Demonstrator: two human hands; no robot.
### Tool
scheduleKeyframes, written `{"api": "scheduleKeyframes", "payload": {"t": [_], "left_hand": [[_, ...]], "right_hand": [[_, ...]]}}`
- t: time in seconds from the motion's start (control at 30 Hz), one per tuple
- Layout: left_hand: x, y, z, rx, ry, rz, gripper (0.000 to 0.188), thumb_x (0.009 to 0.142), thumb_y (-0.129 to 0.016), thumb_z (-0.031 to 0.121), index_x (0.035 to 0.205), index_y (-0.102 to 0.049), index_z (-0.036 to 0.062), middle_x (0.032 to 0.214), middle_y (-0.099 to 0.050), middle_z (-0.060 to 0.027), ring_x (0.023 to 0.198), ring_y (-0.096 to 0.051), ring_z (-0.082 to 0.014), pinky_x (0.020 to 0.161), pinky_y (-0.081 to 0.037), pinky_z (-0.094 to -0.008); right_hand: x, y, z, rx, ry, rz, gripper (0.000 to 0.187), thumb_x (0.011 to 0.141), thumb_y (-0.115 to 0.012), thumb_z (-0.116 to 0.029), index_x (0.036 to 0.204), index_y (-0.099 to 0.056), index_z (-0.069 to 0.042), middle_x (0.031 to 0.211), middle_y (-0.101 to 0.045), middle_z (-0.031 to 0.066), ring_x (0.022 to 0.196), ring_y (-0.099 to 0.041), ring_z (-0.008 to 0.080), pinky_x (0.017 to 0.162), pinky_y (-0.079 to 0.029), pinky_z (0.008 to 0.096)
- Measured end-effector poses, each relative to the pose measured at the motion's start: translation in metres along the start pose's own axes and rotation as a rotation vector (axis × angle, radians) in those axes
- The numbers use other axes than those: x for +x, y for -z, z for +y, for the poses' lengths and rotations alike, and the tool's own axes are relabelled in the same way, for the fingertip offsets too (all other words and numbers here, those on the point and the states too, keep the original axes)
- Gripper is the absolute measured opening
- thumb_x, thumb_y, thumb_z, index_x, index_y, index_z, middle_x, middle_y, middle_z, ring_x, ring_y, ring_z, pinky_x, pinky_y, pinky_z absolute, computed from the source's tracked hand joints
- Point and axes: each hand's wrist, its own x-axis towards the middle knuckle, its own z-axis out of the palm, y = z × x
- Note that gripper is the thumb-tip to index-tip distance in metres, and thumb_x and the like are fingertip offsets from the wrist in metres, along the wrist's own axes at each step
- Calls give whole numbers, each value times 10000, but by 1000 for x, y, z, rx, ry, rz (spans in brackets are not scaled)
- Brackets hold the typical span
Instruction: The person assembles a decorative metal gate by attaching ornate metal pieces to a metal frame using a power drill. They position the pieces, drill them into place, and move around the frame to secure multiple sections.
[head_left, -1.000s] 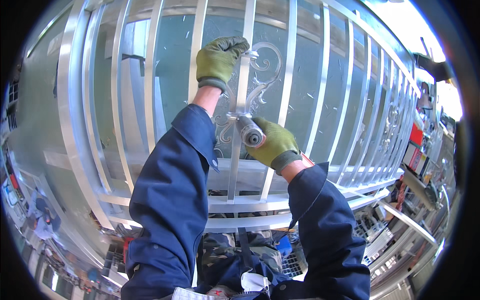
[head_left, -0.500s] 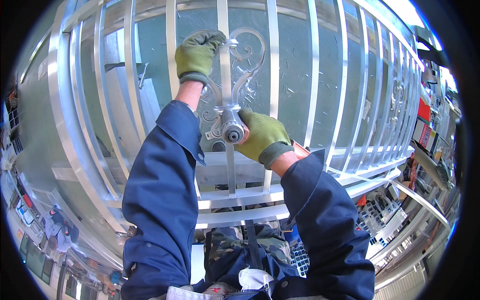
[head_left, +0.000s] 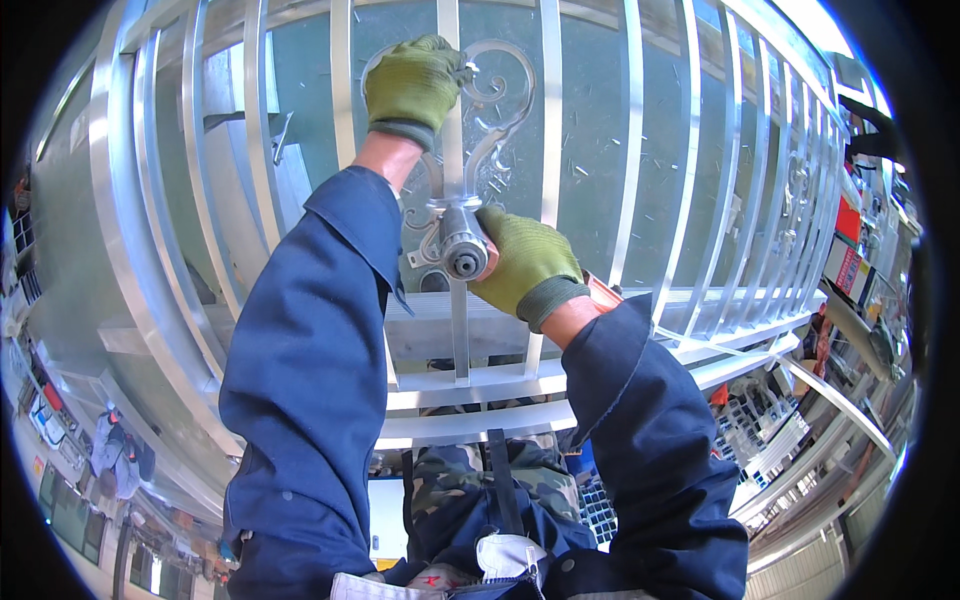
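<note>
1. Above the right grip, left hand (head_left: 415,85) in a green glove, fingers closed round the top of the scroll (head_left: 500,90) where it meets the bar (head_left: 460,340).
2. Just below that hold, right hand (head_left: 525,265), also gloved, wrapped tight round a short round tool (head_left: 462,255), butt end facing the camera.
3. Tool nose set against the scroll's lower curl, touching the bar; exact contact hidden behind the tool body.
4. Step in hand, judged from this: working the scroll's lower joint with the ornament held steady from above.
5. Next move calls for a firm upper hold and the tool kept square to the bar, clear of the left sleeve close beside it.
6. Behind both grips, grille (head_left: 640,170) of pale upright bars.
7. No container near either grip; well off to the right, shelves with goods too small to tell.
</note>
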Motion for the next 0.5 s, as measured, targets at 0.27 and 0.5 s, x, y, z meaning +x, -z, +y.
{"api": "scheduleKeyframes", "payload": {"t": [0.27,0.5], "left_hand": [[-1,-1,1,19,171,-93,284,820,-786,462,1020,-818,263,1081,-726,-27,1010,-692,-305,891,-545,-457],[-31,29,3,-113,253,69,862,755,-853,559,1442,-561,128,1308,-661,-159,1243,-613,-385,1065,-494,-479]], "right_hand": [[0,4,-6,-36,-4,-14,443,802,-766,-338,1180,-682,-122,1028,-751,205,982,-718,417,862,-568,473],[-1,-1,-1,-52,-24,31,415,856,-671,-380,1176,-697,-116,1019,-754,202,969,-717,425,859,-562,480]]}}
